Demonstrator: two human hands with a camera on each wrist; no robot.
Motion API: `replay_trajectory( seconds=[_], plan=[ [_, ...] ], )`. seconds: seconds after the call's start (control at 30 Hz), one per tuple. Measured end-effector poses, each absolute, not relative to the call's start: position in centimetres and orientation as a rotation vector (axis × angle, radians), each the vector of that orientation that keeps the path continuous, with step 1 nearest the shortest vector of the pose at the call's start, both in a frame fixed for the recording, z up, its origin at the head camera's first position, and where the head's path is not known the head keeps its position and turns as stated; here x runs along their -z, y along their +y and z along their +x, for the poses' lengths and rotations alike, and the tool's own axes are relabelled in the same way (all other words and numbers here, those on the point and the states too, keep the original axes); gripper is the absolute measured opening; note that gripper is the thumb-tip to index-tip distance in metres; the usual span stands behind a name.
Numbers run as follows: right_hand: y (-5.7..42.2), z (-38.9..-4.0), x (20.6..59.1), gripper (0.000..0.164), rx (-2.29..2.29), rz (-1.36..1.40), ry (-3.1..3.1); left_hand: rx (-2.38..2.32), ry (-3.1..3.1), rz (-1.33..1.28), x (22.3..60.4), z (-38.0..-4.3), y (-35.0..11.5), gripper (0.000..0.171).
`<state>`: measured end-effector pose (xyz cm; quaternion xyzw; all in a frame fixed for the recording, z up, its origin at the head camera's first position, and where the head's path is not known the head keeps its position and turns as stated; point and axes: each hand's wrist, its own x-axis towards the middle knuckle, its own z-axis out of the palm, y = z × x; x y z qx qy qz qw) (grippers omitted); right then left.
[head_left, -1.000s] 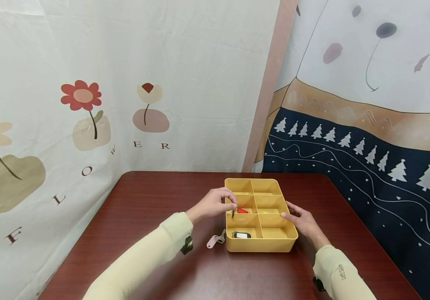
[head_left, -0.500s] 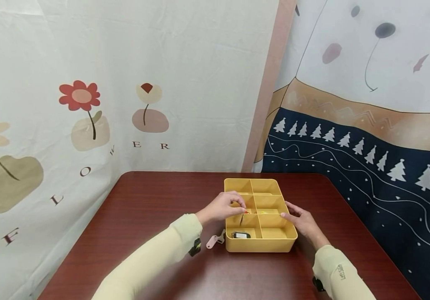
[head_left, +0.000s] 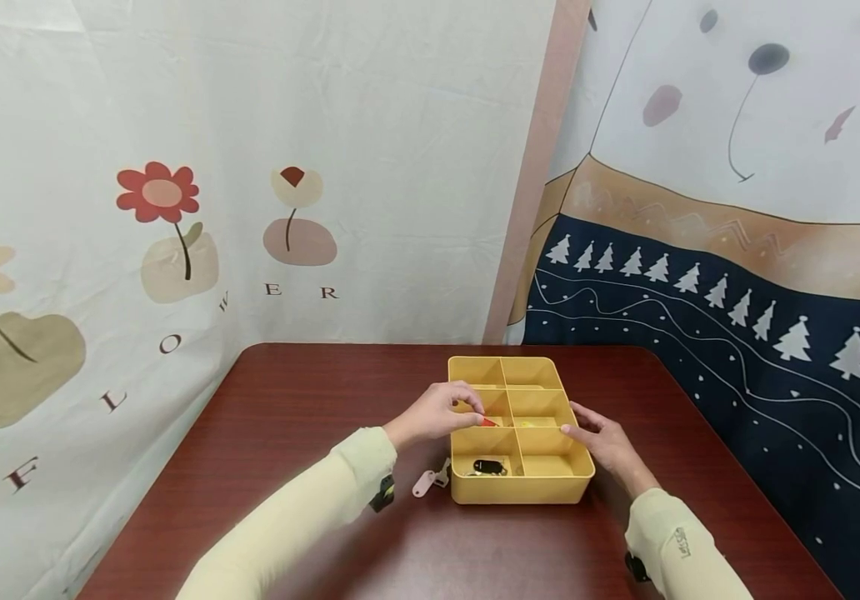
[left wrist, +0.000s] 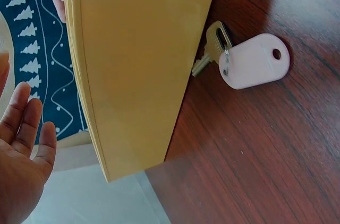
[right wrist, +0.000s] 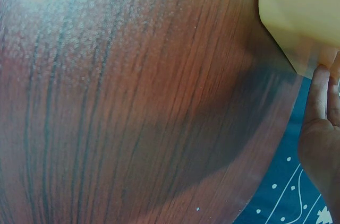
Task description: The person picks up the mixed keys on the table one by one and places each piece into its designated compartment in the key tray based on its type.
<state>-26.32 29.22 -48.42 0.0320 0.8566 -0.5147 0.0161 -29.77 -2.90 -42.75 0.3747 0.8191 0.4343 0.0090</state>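
A yellow divided box (head_left: 523, 492) stands on the table. My left hand (head_left: 441, 412) hovers over its left rim, fingers loosely bent, nothing seen between them. Just past the thumb tip, a red object (head_left: 488, 422) shows in the middle-left compartment. A black key tag (head_left: 488, 467) with metal parts lies in the front-left compartment. My right hand (head_left: 610, 442) holds the box's right wall, thumb over the rim and fingers along the outside. Beside the box's left wall, a key (left wrist: 215, 43) with a pale pink tag (left wrist: 255, 62) lies on the table.
The dark red-brown table (head_left: 325, 375) has rounded far corners. Behind it hang a pale flower-print cloth (head_left: 400, 167) and a navy tree-print cloth (head_left: 700, 350). A small yellow item (head_left: 527, 424) sits in the middle-right compartment.
The left hand moved right over the box and let go of a dangling key, which fell into the front-left compartment. The tag there now shows black instead of white. The right hand stayed put.
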Motion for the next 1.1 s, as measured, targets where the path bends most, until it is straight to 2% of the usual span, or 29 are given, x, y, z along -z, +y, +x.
replay_trajectory(
  seconds=[0.23,0.6,1.1],
  plan=[
    [29.3,-26.3,48.4,0.063,1.614,0.094,2.654,-1.36,2.625,1.152,43.2,-29.8,-4.5,0.002],
    [29.3,-26.3,48.4,0.063,1.62,0.101,2.65,-1.371,2.646,1.1,44.8,-29.0,-8.2,0.005],
    [29.2,-26.4,48.4,0.064,1.594,0.125,2.658,-1.175,2.622,1.142,49.0,-27.2,-10.5,0.007]
  ],
)
